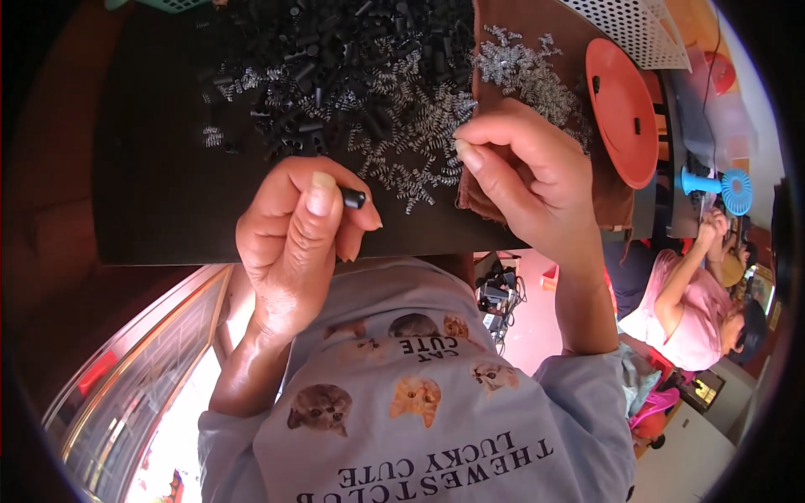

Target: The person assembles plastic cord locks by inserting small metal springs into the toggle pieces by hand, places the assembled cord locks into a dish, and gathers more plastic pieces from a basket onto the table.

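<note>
My left hand (293, 230) is closed around a small black plastic tube (353, 198), pinched between thumb and fingers with its end pointing right. To the right, my right hand (532, 172) is in a pinch, thumb against forefinger, beside the loose metal springs (419, 126). Whatever lies between those fingertips, if anything, is too small or hidden to make out. Behind both hands spreads a heap of black tubes (310, 63) on the dark tabletop (159, 193), mingled with springs along its near side.
A brown cloth (579, 21) on the right bears another pile of springs (532, 75). On it rests a red plate (620, 117) with two small black pieces. A white perforated basket (625, 29) stands behind. Farther right are a blue fan (735, 192) and a person in pink (683, 314).
</note>
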The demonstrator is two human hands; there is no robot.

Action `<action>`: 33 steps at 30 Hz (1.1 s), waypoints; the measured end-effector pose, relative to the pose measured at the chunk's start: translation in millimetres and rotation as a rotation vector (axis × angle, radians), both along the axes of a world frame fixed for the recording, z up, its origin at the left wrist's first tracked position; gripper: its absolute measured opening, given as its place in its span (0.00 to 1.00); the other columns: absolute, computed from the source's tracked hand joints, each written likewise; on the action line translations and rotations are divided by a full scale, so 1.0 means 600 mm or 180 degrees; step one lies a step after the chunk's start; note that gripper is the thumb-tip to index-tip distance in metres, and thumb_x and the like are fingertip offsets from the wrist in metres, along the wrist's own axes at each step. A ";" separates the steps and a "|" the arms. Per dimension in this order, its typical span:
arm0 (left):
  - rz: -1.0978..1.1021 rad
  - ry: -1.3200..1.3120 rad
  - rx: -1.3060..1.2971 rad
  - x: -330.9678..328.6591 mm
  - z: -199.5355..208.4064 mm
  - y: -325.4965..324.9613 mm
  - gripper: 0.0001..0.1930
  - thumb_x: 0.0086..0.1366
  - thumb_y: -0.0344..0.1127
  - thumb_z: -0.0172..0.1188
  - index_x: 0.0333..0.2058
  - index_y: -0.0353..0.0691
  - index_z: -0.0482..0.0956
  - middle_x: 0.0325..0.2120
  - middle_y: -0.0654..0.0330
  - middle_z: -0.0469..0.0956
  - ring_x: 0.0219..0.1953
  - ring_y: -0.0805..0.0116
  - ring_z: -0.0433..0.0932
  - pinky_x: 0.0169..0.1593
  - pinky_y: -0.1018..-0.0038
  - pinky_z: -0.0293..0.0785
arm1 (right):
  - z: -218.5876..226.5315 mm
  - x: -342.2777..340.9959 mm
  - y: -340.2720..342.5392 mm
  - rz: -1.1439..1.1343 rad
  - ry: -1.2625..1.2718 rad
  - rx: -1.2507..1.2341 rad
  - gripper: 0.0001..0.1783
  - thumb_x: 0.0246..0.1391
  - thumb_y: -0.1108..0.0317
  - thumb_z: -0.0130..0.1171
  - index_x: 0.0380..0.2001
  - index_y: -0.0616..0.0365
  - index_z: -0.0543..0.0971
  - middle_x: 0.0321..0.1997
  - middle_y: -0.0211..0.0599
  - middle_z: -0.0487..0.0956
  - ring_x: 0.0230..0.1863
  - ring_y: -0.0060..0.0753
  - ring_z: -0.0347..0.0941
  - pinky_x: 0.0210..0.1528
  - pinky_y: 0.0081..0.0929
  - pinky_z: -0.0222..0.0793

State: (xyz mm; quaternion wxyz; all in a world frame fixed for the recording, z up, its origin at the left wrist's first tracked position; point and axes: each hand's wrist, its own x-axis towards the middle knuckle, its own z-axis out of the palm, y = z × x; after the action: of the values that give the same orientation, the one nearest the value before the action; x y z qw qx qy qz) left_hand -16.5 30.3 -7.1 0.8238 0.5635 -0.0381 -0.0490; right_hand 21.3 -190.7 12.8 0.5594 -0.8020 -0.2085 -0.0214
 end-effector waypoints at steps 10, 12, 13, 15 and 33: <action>-0.0082 -0.0047 0.0088 0.001 0.003 0.002 0.14 0.74 0.40 0.49 0.37 0.34 0.75 0.25 0.63 0.77 0.21 0.83 0.66 0.27 0.86 0.63 | 0.011 0.067 0.025 0.0331 -0.0896 -0.1382 0.08 0.53 0.81 0.59 0.38 0.62 0.78 0.30 0.36 0.72 0.27 0.33 0.72 0.29 0.26 0.66; -0.0118 -0.0149 0.0031 0.004 -0.001 0.000 0.13 0.74 0.38 0.50 0.36 0.33 0.75 0.25 0.62 0.77 0.21 0.83 0.65 0.26 0.85 0.62 | 0.010 0.078 0.033 0.0379 -0.1044 -0.1352 0.09 0.52 0.79 0.60 0.37 0.61 0.78 0.30 0.37 0.72 0.28 0.39 0.72 0.29 0.30 0.67; -0.0110 -0.0160 0.0034 0.006 -0.002 0.001 0.13 0.74 0.38 0.50 0.36 0.33 0.75 0.25 0.62 0.77 0.21 0.83 0.65 0.26 0.85 0.62 | 0.010 0.086 0.037 0.0384 -0.1057 -0.1349 0.09 0.52 0.79 0.60 0.37 0.61 0.78 0.30 0.37 0.72 0.28 0.39 0.72 0.29 0.30 0.67; -0.0192 -0.0258 0.0119 0.007 -0.002 0.002 0.12 0.74 0.36 0.50 0.36 0.33 0.75 0.26 0.63 0.76 0.21 0.83 0.65 0.26 0.85 0.62 | 0.008 0.103 0.045 0.0329 -0.1150 -0.1602 0.10 0.50 0.76 0.62 0.38 0.59 0.78 0.31 0.38 0.71 0.29 0.43 0.72 0.29 0.35 0.66; -0.0518 -0.0522 0.0472 0.015 0.005 0.014 0.09 0.71 0.31 0.54 0.34 0.30 0.75 0.25 0.60 0.75 0.25 0.74 0.71 0.31 0.79 0.69 | 0.022 0.153 0.067 0.0245 -0.1467 -0.2704 0.06 0.51 0.73 0.61 0.33 0.54 0.77 0.32 0.35 0.72 0.29 0.45 0.74 0.28 0.41 0.70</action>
State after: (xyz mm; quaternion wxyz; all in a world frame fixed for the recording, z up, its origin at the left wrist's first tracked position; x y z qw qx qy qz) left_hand -7.5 38.7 -4.0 0.7673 0.6200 -0.1472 -0.0720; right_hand 113.4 -150.5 26.1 0.1221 -0.9255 -0.3468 -0.0908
